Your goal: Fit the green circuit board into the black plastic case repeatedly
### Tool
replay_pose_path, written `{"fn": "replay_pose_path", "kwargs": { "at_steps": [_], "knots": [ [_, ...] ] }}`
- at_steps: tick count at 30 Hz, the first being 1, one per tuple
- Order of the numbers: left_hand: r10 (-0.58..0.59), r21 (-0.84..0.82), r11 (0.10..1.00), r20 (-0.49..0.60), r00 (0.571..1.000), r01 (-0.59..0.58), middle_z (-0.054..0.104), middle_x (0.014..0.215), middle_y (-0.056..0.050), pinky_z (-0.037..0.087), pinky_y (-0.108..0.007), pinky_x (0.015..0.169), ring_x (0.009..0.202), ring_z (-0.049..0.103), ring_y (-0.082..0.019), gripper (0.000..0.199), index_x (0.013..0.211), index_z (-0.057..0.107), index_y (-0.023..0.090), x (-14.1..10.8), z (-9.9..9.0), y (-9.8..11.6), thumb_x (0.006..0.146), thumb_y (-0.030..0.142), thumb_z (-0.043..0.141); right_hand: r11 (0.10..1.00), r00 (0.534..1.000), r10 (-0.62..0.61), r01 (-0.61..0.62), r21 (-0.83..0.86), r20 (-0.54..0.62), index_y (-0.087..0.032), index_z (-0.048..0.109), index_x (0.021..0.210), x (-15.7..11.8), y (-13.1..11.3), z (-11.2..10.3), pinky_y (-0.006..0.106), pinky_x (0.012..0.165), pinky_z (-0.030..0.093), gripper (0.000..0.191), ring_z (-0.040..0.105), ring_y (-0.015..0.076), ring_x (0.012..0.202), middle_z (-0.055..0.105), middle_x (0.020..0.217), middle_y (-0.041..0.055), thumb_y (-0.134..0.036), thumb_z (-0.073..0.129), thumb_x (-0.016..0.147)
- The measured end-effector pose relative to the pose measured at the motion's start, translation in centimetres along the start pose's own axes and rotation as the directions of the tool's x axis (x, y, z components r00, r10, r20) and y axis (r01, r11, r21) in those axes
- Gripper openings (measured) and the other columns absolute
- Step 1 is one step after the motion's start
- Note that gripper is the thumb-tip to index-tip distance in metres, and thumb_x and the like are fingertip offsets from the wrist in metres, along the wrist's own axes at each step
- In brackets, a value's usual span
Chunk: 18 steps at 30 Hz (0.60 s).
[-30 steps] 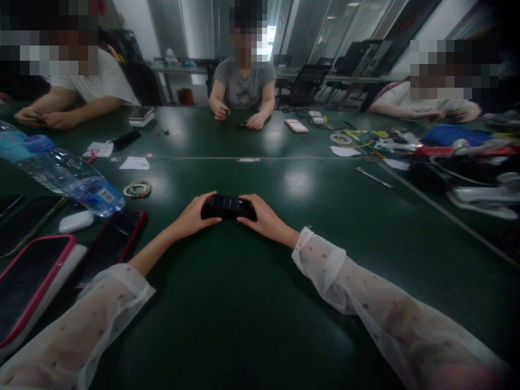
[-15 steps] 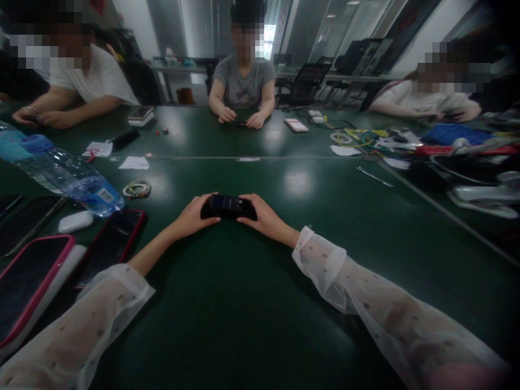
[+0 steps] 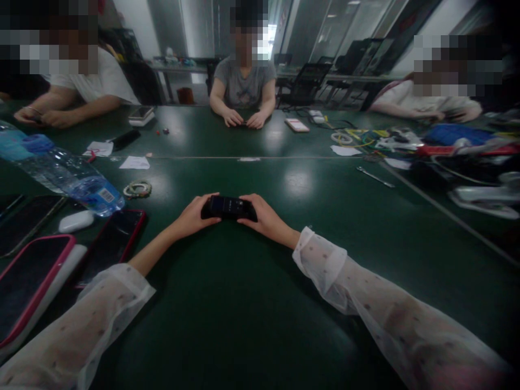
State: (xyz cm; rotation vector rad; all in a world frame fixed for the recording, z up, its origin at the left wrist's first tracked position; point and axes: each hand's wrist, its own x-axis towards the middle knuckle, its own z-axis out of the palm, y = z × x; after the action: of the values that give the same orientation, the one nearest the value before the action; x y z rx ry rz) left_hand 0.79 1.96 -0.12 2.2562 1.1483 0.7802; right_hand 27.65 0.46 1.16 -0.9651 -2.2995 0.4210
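Observation:
Between my two hands is a small black device with a lit dark screen; its exact kind is hard to tell. My left hand grips its left end, thumb along the near edge and fingers over the far side. At the other end my right hand holds it in the same way. Both hands rest at the green tabletop, and the device lies low at the surface. Beyond my left hand sits a beaded bracelet. A red-edged phone lies beside my left forearm.
At left are a clear water bottle, a white earbud case and a pink-cased phone. A wrench lies to the right, before a heap of cables and tools. Three people sit across the table.
My hands and the black device stay in place. Across the table, the middle person's hands have shifted slightly, with the left-side one reaching lower and closer to the other.

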Motion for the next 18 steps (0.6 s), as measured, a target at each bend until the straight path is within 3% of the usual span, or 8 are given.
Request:
{"fn": "replay_pose_path", "kwargs": {
  "at_steps": [11,18],
  "knots": [
    [-0.016,-0.017,1.0,0.0,1.0,0.016,0.05,0.136,-0.011,0.039,-0.049,0.103,0.124,0.048,-0.03,0.071,0.139,0.04,0.026,-0.03,-0.17,0.14,0.077,0.039,0.072,0.999,1.0,-0.03,0.03,-0.018,0.001,-0.021,0.039,0.131,-0.02,-0.29,-0.22,0.049,0.097,0.05,0.056,0.055,0.0264,0.114,0.053,0.124,0.0115,-0.028,0.067,0.083],
    [-0.068,-0.237,0.968,0.044,0.997,0.077,0.052,0.134,-0.012,0.039,-0.05,0.103,0.122,0.052,-0.029,0.078,0.14,0.037,0.026,-0.07,-0.23,0.47,0.074,0.037,0.076,0.999,1.0,0.023,-0.022,0.044,-0.015,-0.023,0.041,0.13,0.06,0.22,0.13,0.049,0.097,0.05,0.057,0.056,0.0259,0.114,0.055,0.124,0.0104,-0.03,0.069,0.081]
  ]
}}
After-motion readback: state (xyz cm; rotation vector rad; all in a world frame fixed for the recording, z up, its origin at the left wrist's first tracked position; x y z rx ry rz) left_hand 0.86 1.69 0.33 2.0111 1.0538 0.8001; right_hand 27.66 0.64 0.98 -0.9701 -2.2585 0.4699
